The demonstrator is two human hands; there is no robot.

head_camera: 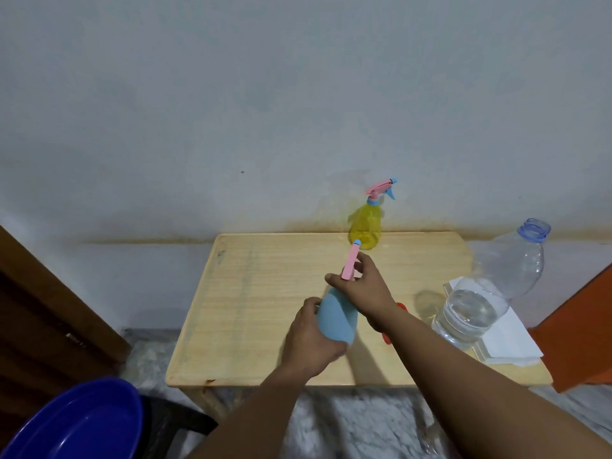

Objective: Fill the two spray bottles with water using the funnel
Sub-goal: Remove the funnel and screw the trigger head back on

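Note:
A blue spray bottle (336,321) stands near the middle of the wooden table (251,293). My left hand (311,339) is wrapped around its body. My right hand (362,281) grips its pink spray head (351,261) at the neck. A yellow spray bottle (366,228) with a pink and blue head stands upright at the table's back edge, against the wall. Only small orange parts of the funnel (401,305) show from behind my right forearm. A large clear water bottle (486,293), uncapped and part full, stands at the right.
White paper sheets (506,339) lie under the water bottle at the table's right edge. A blue basin (76,422) sits low at the left on a dark stool. An orange object (576,336) is at the far right, a wooden door (43,313) at the left.

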